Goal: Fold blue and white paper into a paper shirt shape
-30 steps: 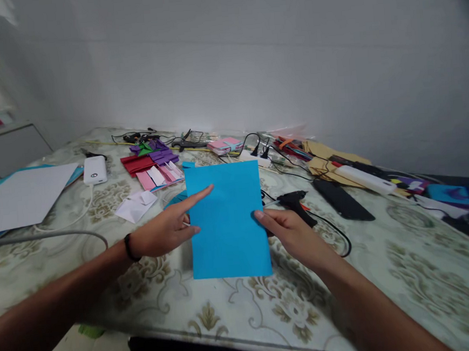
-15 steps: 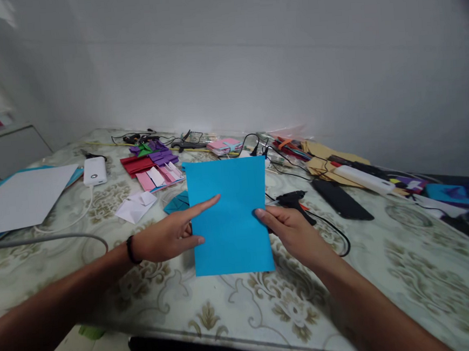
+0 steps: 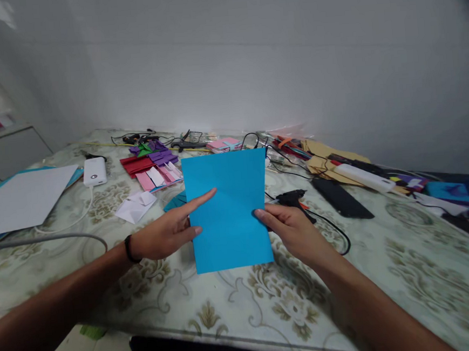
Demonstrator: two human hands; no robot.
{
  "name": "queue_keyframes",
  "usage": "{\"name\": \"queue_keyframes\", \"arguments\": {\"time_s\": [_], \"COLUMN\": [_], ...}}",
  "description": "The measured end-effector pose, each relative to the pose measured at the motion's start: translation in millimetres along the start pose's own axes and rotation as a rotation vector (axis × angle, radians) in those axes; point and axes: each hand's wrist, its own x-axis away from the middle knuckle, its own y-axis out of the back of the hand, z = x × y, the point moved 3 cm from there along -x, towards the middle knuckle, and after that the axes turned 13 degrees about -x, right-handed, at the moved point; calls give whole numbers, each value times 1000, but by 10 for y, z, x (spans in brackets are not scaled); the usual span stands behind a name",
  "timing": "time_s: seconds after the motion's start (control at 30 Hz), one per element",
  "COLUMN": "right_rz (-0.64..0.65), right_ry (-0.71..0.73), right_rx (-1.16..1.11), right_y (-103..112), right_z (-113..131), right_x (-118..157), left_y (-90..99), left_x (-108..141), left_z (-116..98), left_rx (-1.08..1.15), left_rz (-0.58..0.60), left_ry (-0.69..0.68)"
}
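A blue sheet of paper (image 3: 231, 235) is held up above the table, facing me, with faint creases across it. On its left edge is my left hand (image 3: 164, 232), index finger stretched over the front, thumb at the edge and the other fingers partly hidden behind. My right hand (image 3: 285, 225) pinches the right edge, thumb in front and fingers behind. Behind the sheet's left side a darker blue folded paper (image 3: 175, 202) is partly covered. A white folded paper (image 3: 135, 206) lies to the left. Just beyond my right hand rests a black glue gun (image 3: 291, 198) with its cord.
A white power bank (image 3: 95, 172) and a stack of white and blue sheets (image 3: 25, 200) lie at left. Red, purple and pink folded papers (image 3: 152, 160) sit further back. A black phone (image 3: 342, 199), a white bar (image 3: 364, 177) and tan paper pieces (image 3: 331, 162) are at right.
The blue sheet has risen slightly and tilted a little, its top left corner shifting left. My left hand has moved slightly up and left with it; the right hand is nearly still.
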Motion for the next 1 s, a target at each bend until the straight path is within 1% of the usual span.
{"name": "queue_keyframes", "arguments": {"time_s": [0.17,0.27,0.5,0.7,0.9,1.0], "right_rz": [22,26,18,115,99,174], "right_ry": [-9,-2,-24,-69,-55,-86], "right_rx": [-60,-52,-67,-37,-38,-65], "right_y": [-23,-18,-24,-61,-25,-35], "right_z": [19,14,16,32,-1,-36], "right_x": [10,9,5,12,7,12], "left_y": [14,19,23,71,68,73], "left_x": [-12,-16,-18,-19,-15,-22], "left_z": [11,27,34,37,38,62], "left_rx": [-22,-23,-26,-38,-54,-73], "left_rz": [-31,-40,-34,-73,-78,-100], "left_ry": [16,20,23,40,43,57]}}
